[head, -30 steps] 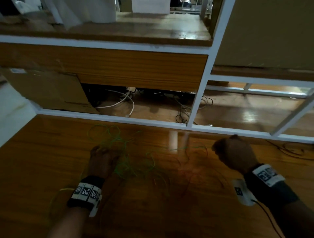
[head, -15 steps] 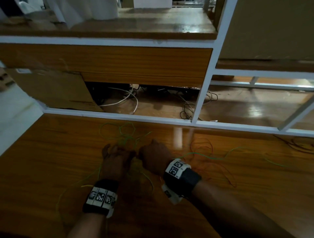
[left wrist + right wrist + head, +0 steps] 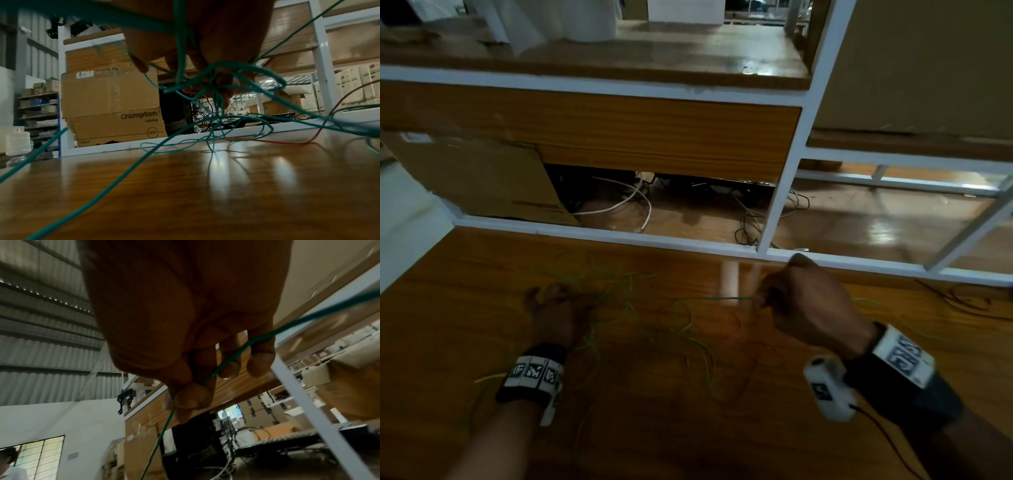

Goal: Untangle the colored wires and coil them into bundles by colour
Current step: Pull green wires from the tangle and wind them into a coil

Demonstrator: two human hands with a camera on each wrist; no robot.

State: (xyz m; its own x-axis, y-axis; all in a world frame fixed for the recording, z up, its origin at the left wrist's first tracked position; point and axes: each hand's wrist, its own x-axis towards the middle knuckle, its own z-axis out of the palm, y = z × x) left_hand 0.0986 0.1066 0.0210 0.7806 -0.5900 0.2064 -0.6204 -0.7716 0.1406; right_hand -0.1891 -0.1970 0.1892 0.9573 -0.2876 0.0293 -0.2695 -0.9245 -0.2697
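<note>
left hand low over desk, fingers curled into green wire tangle, likely anchoring knot. right hand raised, thumb and finger pinching single green strand, drawn taut toward right, probably to free it. red wire lies loose on desk beside tangle, not held.

Head looks down; wrists low, close; share green wire.

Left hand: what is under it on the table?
Under the left hand hang tangled loops of green wire, caught in its curled fingers, above the wooden table. An orange wire lies beyond. The palm hides the rest.
</note>
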